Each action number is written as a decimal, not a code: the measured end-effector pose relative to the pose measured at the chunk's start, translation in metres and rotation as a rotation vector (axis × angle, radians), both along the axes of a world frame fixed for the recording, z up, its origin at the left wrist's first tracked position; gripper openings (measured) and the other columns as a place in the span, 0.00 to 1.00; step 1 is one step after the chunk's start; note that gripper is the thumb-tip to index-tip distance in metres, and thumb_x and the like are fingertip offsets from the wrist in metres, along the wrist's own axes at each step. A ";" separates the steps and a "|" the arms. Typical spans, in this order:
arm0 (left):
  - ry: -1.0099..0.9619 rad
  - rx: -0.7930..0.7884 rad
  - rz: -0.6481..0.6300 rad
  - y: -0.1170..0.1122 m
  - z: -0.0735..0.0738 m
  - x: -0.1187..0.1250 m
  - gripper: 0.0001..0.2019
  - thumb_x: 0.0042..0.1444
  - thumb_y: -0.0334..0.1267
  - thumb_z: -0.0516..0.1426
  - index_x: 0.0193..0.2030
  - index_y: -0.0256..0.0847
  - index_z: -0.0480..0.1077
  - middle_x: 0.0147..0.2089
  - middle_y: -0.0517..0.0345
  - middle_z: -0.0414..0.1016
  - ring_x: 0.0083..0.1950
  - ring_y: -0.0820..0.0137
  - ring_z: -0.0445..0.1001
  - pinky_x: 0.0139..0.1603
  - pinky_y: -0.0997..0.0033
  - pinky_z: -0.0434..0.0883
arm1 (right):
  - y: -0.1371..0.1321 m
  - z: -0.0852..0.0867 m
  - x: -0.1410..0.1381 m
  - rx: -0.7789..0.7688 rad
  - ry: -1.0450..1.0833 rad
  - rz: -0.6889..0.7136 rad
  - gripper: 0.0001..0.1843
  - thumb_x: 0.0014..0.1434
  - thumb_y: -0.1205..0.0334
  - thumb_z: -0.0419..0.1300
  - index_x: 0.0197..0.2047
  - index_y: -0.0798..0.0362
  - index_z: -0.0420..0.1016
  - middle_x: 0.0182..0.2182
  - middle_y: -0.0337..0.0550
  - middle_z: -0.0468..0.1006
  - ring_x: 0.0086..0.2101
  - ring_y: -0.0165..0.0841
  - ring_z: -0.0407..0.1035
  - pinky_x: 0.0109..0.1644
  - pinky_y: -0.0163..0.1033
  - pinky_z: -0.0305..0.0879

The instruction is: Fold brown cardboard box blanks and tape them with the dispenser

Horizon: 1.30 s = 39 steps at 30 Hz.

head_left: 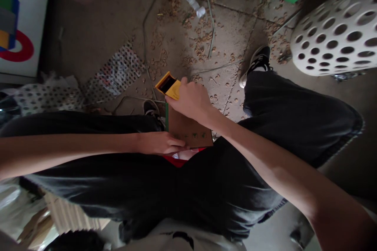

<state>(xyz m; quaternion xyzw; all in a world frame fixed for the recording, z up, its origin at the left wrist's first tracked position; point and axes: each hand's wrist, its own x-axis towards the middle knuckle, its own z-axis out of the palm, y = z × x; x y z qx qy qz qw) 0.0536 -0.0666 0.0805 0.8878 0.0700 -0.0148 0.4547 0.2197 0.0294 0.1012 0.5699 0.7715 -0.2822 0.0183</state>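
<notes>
Littered floor below; right hand clasps yellow box, left hand clasps cardboard edge.

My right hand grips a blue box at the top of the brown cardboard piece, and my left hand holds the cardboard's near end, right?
Not quite. The head view shows the box under the right hand is yellow, not blue. The rest holds: it sits at the top of the brown cardboard piece, and the left hand holds the cardboard's near end.

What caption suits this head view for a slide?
Right hand holds a yellow box; left hand holds brown cardboard beside it.
</notes>
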 end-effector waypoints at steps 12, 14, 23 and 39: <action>-0.040 0.209 0.021 -0.004 0.000 -0.002 0.17 0.68 0.27 0.53 0.61 0.41 0.71 0.50 0.50 0.79 0.41 0.69 0.79 0.40 0.71 0.74 | 0.000 0.001 0.000 -0.005 0.011 0.003 0.33 0.63 0.43 0.57 0.57 0.67 0.68 0.41 0.65 0.81 0.44 0.53 0.77 0.42 0.46 0.67; -0.048 0.258 0.025 -0.003 -0.001 -0.001 0.19 0.67 0.27 0.55 0.62 0.43 0.71 0.48 0.51 0.78 0.41 0.69 0.78 0.40 0.70 0.74 | -0.001 0.002 0.000 0.000 0.011 0.001 0.34 0.63 0.43 0.57 0.57 0.68 0.68 0.41 0.65 0.81 0.44 0.53 0.78 0.41 0.46 0.67; 0.048 0.292 -0.093 0.002 0.003 -0.001 0.17 0.69 0.28 0.52 0.62 0.42 0.71 0.46 0.50 0.80 0.45 0.66 0.78 0.44 0.69 0.74 | 0.000 0.003 -0.001 -0.021 0.014 0.001 0.35 0.63 0.42 0.58 0.58 0.66 0.67 0.43 0.66 0.81 0.45 0.52 0.77 0.43 0.46 0.68; 0.221 0.222 0.355 0.007 0.000 -0.004 0.12 0.68 0.35 0.55 0.54 0.39 0.76 0.49 0.46 0.78 0.45 0.63 0.79 0.43 0.65 0.77 | 0.000 0.002 0.002 -0.008 0.018 0.024 0.34 0.63 0.43 0.57 0.57 0.67 0.69 0.42 0.65 0.80 0.44 0.53 0.77 0.43 0.47 0.68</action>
